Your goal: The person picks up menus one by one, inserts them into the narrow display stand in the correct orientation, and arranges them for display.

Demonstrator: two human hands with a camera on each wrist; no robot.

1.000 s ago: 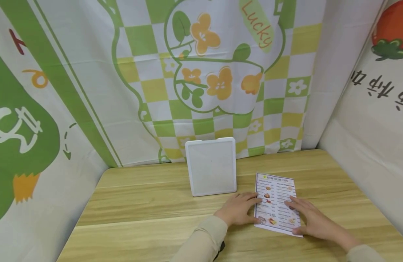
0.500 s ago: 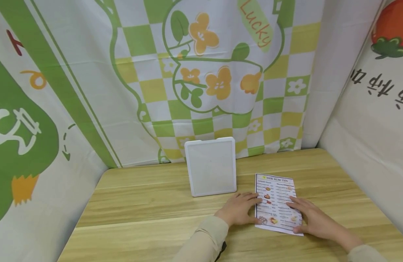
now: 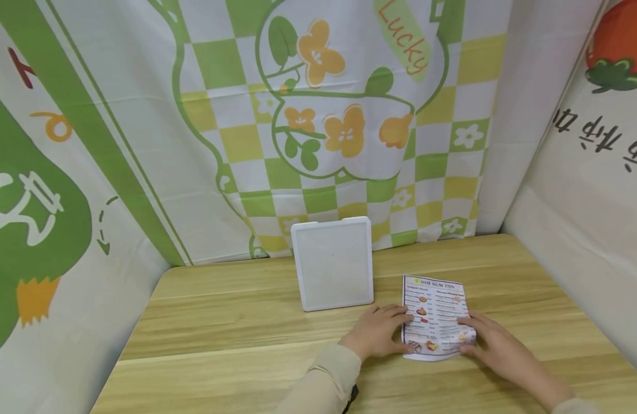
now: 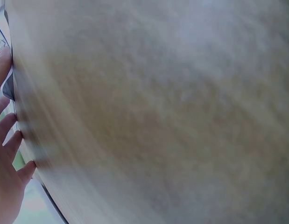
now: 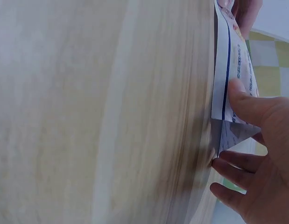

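One menu (image 3: pixel 432 307) lies on the table (image 3: pixel 220 333), face up between the hands, to the right of the white board (image 3: pixel 333 267), and its near right part bows up off the wood. From my feed I see the left hand (image 3: pixel 378 333) resting along the menu's left edge, fingers apart, thumb by the near corner; the left wrist view shows mostly blurred wood, so I cannot tell how hard they press. On the other side, the right hand (image 3: pixel 505 348) pinches the raised edge, its thumb on the print and the index finger going behind the paper, while the other fingers sit apart, low by the wood. I cannot make out whether the sheet is merely bent there or already doubled under. I read the step in hand as getting hold of that edge to lift or bend the menu, with no crease pressed that I can see. To my mind, the next move calls for a steady left hand and a light, even pull on the right, since thin paper could buckle or slip.
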